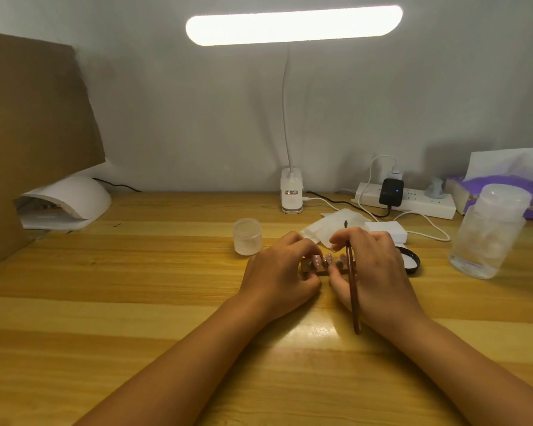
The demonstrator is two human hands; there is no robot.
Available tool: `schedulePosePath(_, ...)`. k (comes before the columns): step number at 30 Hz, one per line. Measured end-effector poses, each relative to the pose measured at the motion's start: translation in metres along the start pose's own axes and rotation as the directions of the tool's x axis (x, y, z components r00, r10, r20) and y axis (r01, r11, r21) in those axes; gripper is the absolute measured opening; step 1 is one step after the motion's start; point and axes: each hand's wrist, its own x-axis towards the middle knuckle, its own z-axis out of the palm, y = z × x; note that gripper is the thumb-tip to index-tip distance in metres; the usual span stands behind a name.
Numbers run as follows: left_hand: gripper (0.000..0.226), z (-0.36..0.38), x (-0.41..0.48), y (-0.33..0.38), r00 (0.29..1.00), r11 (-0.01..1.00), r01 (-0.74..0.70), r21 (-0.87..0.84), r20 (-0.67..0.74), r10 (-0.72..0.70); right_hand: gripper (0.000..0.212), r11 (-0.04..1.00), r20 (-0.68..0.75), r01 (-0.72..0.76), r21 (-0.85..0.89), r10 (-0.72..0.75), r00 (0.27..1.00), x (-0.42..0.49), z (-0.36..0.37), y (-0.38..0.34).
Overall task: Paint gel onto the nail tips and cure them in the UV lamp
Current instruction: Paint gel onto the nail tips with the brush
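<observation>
A small wooden holder (pixel 408 273) with several pink nail tips (pixel 329 259) lies on the wooden desk (pixel 136 302) between my hands. My left hand (pixel 282 273) grips its left end with fingers and thumb. My right hand (pixel 373 269) holds a brown-handled brush (pixel 353 296), bristle end pointing away from me, while its fingertips touch the holder's right end. The white UV lamp (pixel 71 199) sits at the far left, its opening facing right and toward me.
A small clear jar (pixel 247 236) stands left of the hands, a black lid (pixel 410 259) and white tissue (pixel 326 227) behind them. A tall clear container (pixel 486 238) stands right. Desk lamp (pixel 292 195), power strip (pixel 413 202), tissue box (pixel 505 192) and a cardboard sheet (pixel 28 133) line the back.
</observation>
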Motion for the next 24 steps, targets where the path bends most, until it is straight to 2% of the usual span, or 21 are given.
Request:
schedulePosePath(7,0.029,-0.0007,-0.0008,0.0018,0.999,0.996,0.033,0.088,-0.041,-0.030,0.034,0.999,0.011,-0.050,-0.020,0.050,0.999,0.0000,0.0004,0.0014)
schedulePosePath(12,0.030,-0.0007,-0.0009,0.0020,0.998,0.994,0.046,0.103,-0.051,-0.041,0.035,0.992,-0.039,-0.055,-0.115,0.051,0.998,-0.0001,0.0015,0.0014)
schedulePosePath(24,0.030,0.0019,0.0000,0.0000,0.993,0.988,0.065,0.143,-0.107,-0.050,0.033,0.990,0.003,-0.110,-0.085,0.111,0.994,0.0006,-0.0011,-0.0005)
